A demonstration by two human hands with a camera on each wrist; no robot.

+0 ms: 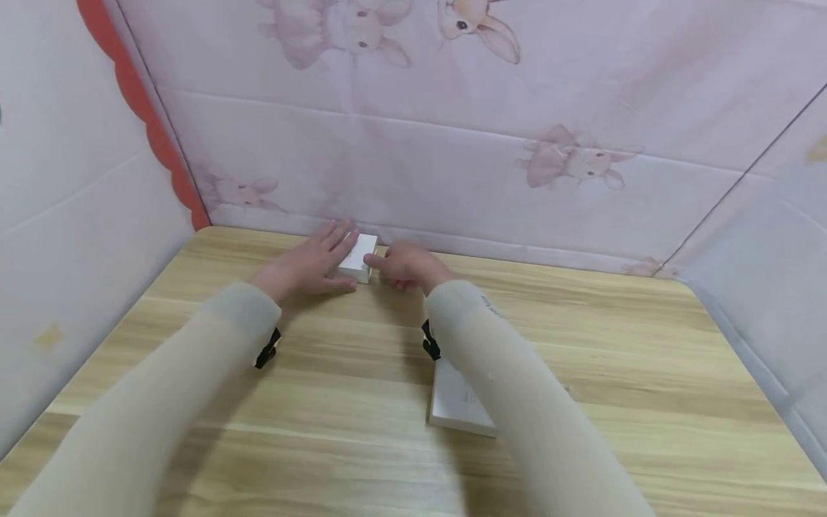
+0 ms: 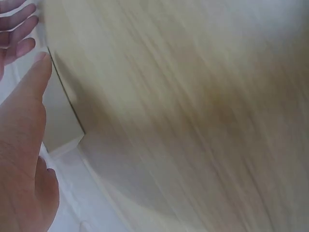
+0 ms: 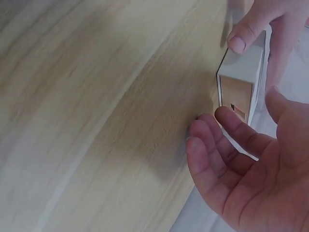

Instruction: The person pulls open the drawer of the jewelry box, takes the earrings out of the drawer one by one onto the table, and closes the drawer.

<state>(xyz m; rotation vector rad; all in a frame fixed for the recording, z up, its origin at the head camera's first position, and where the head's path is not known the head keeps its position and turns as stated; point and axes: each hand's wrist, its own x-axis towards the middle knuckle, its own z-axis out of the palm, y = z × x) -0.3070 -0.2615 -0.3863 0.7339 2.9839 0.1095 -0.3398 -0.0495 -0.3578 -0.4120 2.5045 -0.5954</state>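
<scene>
Between the two hands sits a small white box [image 1: 362, 248], held by the left hand [image 1: 309, 263] with thumb and fingers. The right hand [image 1: 410, 264] curls its fingers at the box's end; whether it grips, I cannot tell. Under the right forearm lies a larger box [image 1: 457, 400].

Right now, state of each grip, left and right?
Left hand: open, laid over the small box, not curled round it.
Right hand: open, loosely curled at that box's end, no hold visible; contact can't be told.
</scene>
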